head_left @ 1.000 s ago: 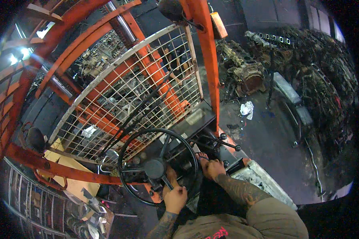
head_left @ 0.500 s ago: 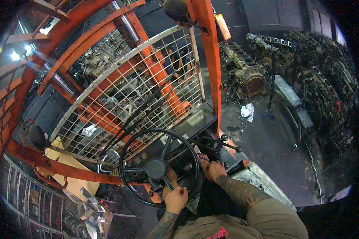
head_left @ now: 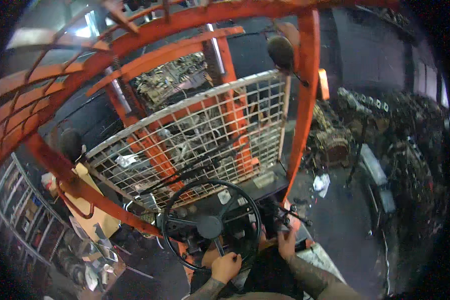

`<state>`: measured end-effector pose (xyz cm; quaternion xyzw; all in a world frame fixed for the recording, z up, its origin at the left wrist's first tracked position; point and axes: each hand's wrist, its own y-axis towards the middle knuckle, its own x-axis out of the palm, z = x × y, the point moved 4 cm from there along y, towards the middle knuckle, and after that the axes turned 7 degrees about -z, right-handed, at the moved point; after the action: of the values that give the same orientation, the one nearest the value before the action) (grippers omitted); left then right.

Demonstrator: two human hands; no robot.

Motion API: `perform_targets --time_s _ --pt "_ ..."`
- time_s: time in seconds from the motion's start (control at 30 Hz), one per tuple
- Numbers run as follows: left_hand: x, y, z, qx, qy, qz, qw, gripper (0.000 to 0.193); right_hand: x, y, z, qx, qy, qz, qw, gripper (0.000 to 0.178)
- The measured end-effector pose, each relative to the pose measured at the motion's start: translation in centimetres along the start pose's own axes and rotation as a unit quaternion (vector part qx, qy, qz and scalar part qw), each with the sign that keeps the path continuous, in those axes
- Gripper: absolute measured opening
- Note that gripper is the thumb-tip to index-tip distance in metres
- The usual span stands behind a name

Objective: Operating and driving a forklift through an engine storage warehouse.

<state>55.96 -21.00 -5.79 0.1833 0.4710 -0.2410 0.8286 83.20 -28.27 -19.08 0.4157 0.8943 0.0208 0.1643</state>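
I sit at the black steering wheel (head_left: 210, 227) of an orange forklift. My left hand (head_left: 226, 267) is closed on the wheel at its lower right, by the bottom spoke. To the right of the wheel, my right hand (head_left: 287, 243) reaches up to the control levers (head_left: 309, 222). Its fingers are at a dark lever knob, but blur hides whether they grip it. Tattooed forearms come in from the lower edge.
A white wire guard (head_left: 185, 150) stands ahead, with the orange mast (head_left: 240, 135) behind it. Beyond the mast sits a load of metal engine parts (head_left: 170, 82). Engines (head_left: 332, 145) and piled parts lie at the right. Metal racks (head_left: 22, 215) and cardboard (head_left: 92, 200) are at the left.
My right hand has moved from beside the wheel, forward and right to the levers. My left hand stays on the wheel. The head view has tilted up and shifted left.
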Motion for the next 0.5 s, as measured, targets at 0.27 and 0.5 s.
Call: perform_targets --time_s 0.27,0.5 --pt "-0.7 -0.1 1.1 -0.030 -0.021 -0.052 0.998 0.036 -3.8 6.4 -1.4 -0.026 -0.014 -0.071 0.997 0.036" --pt "1.7 1.2 1.4 0.016 -0.069 0.009 0.997 0.032 -2.5 6.8 -5.6 -0.035 -0.224 -0.070 0.972 0.032"
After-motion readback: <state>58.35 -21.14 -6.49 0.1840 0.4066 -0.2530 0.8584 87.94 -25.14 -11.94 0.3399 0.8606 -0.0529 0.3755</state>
